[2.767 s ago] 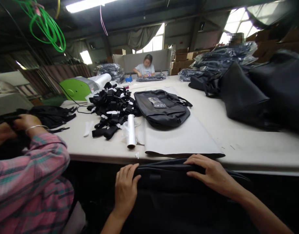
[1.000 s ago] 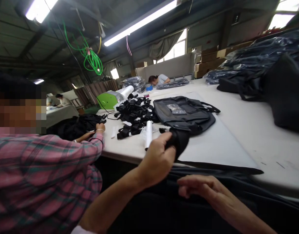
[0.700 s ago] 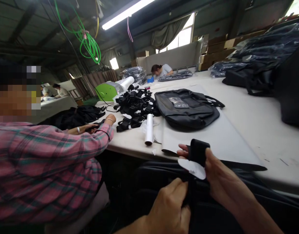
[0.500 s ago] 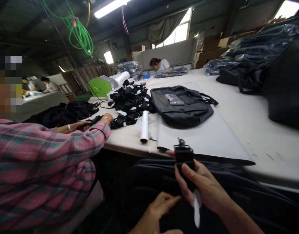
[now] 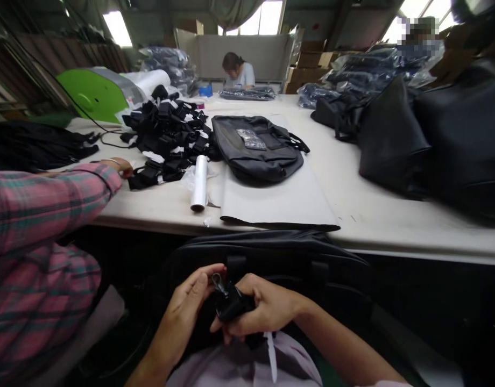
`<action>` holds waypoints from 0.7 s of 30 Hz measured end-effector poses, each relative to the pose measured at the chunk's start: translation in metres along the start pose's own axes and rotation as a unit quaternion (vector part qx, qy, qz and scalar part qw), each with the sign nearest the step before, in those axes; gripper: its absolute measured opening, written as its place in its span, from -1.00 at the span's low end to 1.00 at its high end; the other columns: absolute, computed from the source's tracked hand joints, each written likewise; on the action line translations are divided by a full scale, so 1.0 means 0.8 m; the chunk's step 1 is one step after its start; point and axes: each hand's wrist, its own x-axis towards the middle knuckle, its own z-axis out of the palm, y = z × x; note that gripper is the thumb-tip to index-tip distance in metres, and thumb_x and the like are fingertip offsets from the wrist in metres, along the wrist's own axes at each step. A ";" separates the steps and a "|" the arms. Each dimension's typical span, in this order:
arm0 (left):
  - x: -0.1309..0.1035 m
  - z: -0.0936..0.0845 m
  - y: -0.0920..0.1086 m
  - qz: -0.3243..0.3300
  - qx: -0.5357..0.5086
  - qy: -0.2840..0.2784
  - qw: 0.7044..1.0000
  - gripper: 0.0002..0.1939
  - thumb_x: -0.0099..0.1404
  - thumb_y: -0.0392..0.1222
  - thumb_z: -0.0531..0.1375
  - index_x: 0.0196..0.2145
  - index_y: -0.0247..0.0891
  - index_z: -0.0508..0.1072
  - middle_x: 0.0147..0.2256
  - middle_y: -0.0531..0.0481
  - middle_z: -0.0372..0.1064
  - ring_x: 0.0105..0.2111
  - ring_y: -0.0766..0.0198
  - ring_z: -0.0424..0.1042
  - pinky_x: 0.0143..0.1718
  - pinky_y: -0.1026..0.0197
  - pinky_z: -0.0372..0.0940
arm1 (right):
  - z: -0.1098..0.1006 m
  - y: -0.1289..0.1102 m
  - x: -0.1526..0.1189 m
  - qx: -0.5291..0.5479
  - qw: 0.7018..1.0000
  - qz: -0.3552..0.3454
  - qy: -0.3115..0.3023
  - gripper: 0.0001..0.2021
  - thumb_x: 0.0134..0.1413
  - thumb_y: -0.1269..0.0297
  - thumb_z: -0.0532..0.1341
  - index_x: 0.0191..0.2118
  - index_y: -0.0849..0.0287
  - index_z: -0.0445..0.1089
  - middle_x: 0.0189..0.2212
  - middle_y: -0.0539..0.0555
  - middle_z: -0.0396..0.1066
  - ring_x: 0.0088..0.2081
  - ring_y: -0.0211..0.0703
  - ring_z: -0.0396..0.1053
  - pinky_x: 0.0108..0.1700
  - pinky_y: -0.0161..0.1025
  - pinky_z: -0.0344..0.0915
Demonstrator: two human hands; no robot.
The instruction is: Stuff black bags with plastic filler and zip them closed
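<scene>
My right hand is wrapped round a folded black strap bundle with metal snap hooks at its upper end; a white tag hangs below. At the hooks' left side is my left hand, fingers stretched and slightly bent, fingertips beside the hook. Beneath both hands a large black bag leans against the table edge, over my lap. Further off, a black bag with a clear packet lies on a white sheet.
A heap of black straps, a white plastic roll and a green machine are on the table. At the left, a person in a plaid shirt reaches to the straps. More black bags stand right.
The view has turned right and down. My right hand has brought the strap bundle lower, over my lap, and tilted it. My left hand has come up beside the hooks and its fingers have spread.
</scene>
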 end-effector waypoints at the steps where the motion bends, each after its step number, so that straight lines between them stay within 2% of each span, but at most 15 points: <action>1: 0.000 0.001 -0.004 -0.014 0.007 -0.014 1.000 -0.45 0.34 0.26 0.14 0.04 -0.22 0.50 -0.09 -0.13 0.51 0.00 0.05 0.45 0.08 0.13 0.32 | -0.001 0.000 -0.003 0.002 1.000 -0.016 -0.006 -0.63 0.13 0.19 0.32 -0.05 0.39 0.56 -0.35 0.15 0.52 -0.43 -0.35 0.40 -0.39 -0.48 0.36; 4: -0.002 0.004 -0.010 -0.022 0.026 -0.057 0.998 -0.43 0.32 0.30 0.14 -0.06 -0.27 0.53 -0.22 -0.12 0.51 -0.16 0.11 0.48 -0.09 0.16 0.38 | -0.002 -0.001 -0.005 0.033 0.998 -0.042 -0.041 -0.61 0.12 0.09 0.33 -0.18 0.41 0.58 -0.27 0.24 0.53 -0.37 -0.27 0.43 -0.30 -0.39 0.40; 6: -0.004 0.004 -0.010 -0.019 0.037 -0.064 0.997 -0.49 0.29 0.27 0.21 -0.15 -0.28 0.54 -0.31 -0.08 0.49 -0.30 0.20 0.45 -0.23 0.22 0.37 | -0.003 0.002 -0.003 0.060 0.996 -0.035 -0.054 -0.58 0.10 0.03 0.35 -0.23 0.40 0.58 -0.27 0.25 0.52 -0.38 -0.26 0.42 -0.28 -0.36 0.40; 9: -0.006 -0.005 -0.005 0.012 0.048 -0.019 0.999 -0.59 0.23 0.19 0.30 -0.30 -0.26 0.52 -0.43 0.02 0.42 -0.44 0.33 0.37 -0.37 0.32 0.29 | -0.003 0.009 0.001 0.095 0.995 -0.021 -0.036 -0.60 0.14 0.06 0.33 -0.12 0.37 0.54 -0.34 0.17 0.49 -0.43 -0.31 0.39 -0.29 -0.36 0.37; 11: -0.004 -0.012 -0.001 0.043 0.070 0.023 0.996 -0.59 0.25 0.19 0.29 -0.30 -0.26 0.53 -0.44 0.03 0.42 -0.42 0.34 0.38 -0.33 0.35 0.30 | -0.002 0.015 0.002 0.105 0.994 -0.019 -0.021 -0.63 0.16 0.11 0.32 -0.09 0.36 0.51 -0.37 0.13 0.47 -0.46 -0.34 0.37 -0.33 -0.38 0.35; 13: 0.000 -0.017 0.003 0.046 0.083 0.040 0.995 -0.55 0.28 0.22 0.25 -0.16 -0.24 0.53 -0.34 -0.02 0.48 -0.33 0.30 0.44 -0.24 0.33 0.33 | -0.003 0.018 0.002 0.094 0.995 -0.019 -0.022 -0.68 0.18 0.16 0.30 -0.13 0.37 0.51 -0.39 0.13 0.46 -0.48 -0.35 0.36 -0.37 -0.40 0.33; 15: 0.004 -0.015 0.005 0.027 0.077 0.028 0.996 -0.43 0.26 0.28 0.22 -0.04 -0.26 0.50 -0.23 -0.08 0.52 -0.28 0.24 0.47 -0.18 0.26 0.36 | -0.006 0.018 0.001 0.066 0.997 -0.011 -0.041 -0.72 0.19 0.21 0.26 -0.16 0.39 0.53 -0.39 0.13 0.47 -0.50 -0.37 0.34 -0.40 -0.42 0.31; 17: 0.009 -0.008 0.004 0.007 0.081 0.007 0.997 -0.34 0.22 0.35 0.22 -0.02 -0.29 0.49 -0.26 -0.09 0.52 -0.31 0.22 0.47 -0.21 0.23 0.37 | -0.009 0.015 0.001 0.031 0.997 0.004 -0.072 -0.74 0.19 0.28 0.22 -0.17 0.40 0.54 -0.41 0.12 0.47 -0.51 -0.38 0.33 -0.41 -0.44 0.30; 19: 0.012 0.001 0.001 -0.017 0.078 -0.032 0.996 -0.33 0.16 0.36 0.27 -0.09 -0.32 0.53 -0.32 -0.08 0.52 -0.34 0.24 0.45 -0.24 0.25 0.36 | -0.012 0.009 0.002 0.006 0.994 0.015 -0.105 -0.75 0.15 0.35 0.20 -0.18 0.41 0.55 -0.41 0.10 0.48 -0.52 -0.39 0.33 -0.42 -0.45 0.30; 21: 0.014 0.005 -0.002 -0.041 0.044 -0.064 0.996 -0.42 0.12 0.29 0.34 -0.18 -0.31 0.57 -0.35 -0.04 0.51 -0.35 0.28 0.43 -0.27 0.30 0.33 | -0.013 0.005 0.002 0.002 0.991 0.024 -0.129 -0.76 0.11 0.40 0.18 -0.21 0.42 0.55 -0.40 0.10 0.48 -0.52 -0.40 0.33 -0.42 -0.46 0.31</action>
